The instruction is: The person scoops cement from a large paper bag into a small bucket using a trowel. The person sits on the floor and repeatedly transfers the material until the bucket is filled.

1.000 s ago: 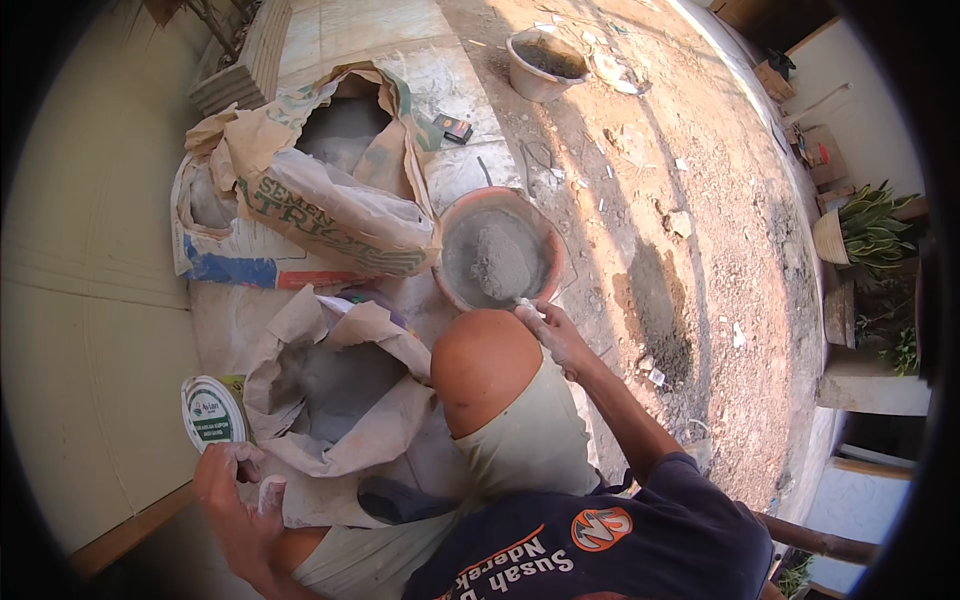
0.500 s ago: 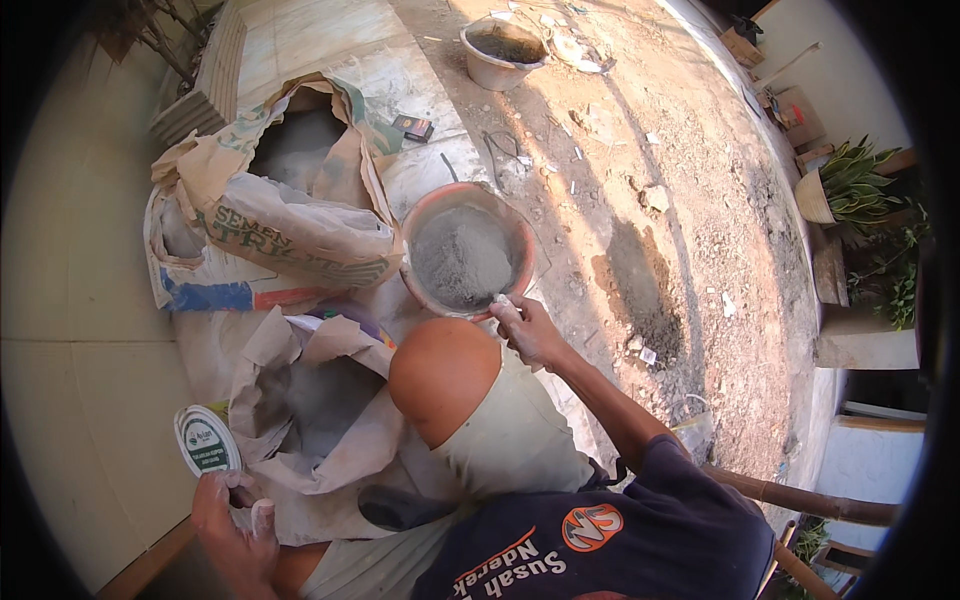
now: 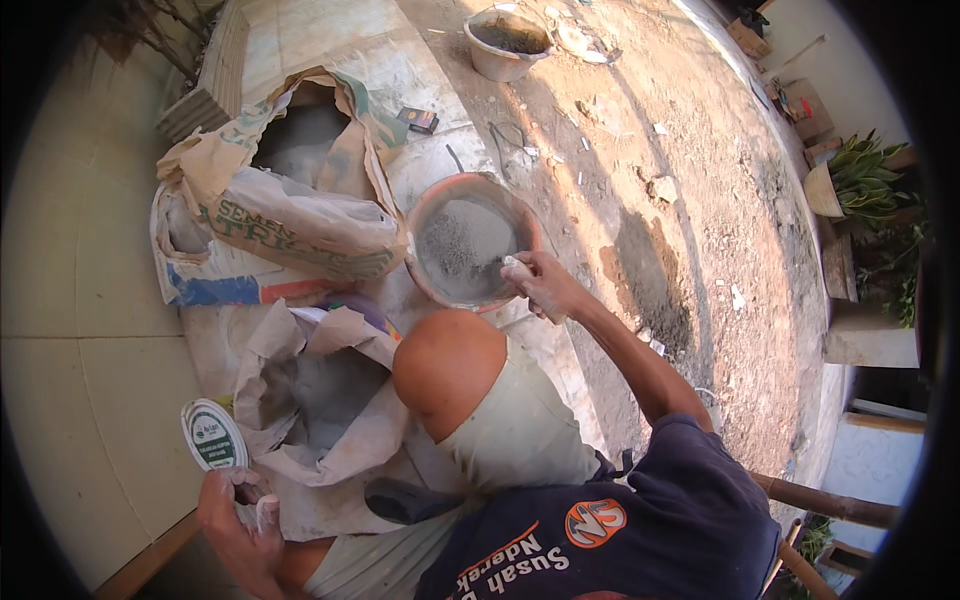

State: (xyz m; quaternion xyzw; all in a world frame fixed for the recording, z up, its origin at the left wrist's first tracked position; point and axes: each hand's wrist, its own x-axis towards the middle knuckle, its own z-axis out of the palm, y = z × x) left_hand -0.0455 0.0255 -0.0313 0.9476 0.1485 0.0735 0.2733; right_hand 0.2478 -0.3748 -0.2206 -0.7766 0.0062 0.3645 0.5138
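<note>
Pale, dust-smeared floor (image 3: 345,35) lies under the work I'm watching from afar, and sunlit bare earth (image 3: 765,310) takes over on the right. Nearest my camera are the person's dark shirt (image 3: 640,520) with its orange emblem, pale trousers (image 3: 510,425) and a bent bare knee.

At lower left I have the left hand (image 3: 240,525), its powdery fingers loosely curled, with a gap between them and the thumb, and nothing held. Just beyond it stands a round white-and-green lid (image 3: 214,436), tilted toward me. Beside that, an opened paper sack (image 3: 345,455) gapes with grey powder (image 3: 340,395) inside.

Past the knee, I see the right hand (image 3: 545,287) over the near right rim of a reddish bowl (image 3: 530,225); its fingers are curled closed around a pale handle (image 3: 541,313), mostly hidden by the grip. The bowl holds grey mix (image 3: 465,240).

Left of the bowl leans a larger torn sack (image 3: 300,215), also with powder in it. Beyond them I pick out a small dark box (image 3: 418,120), then a pale bucket (image 3: 505,62) on the earth. A potted plant (image 3: 860,180) stands at far right.
</note>
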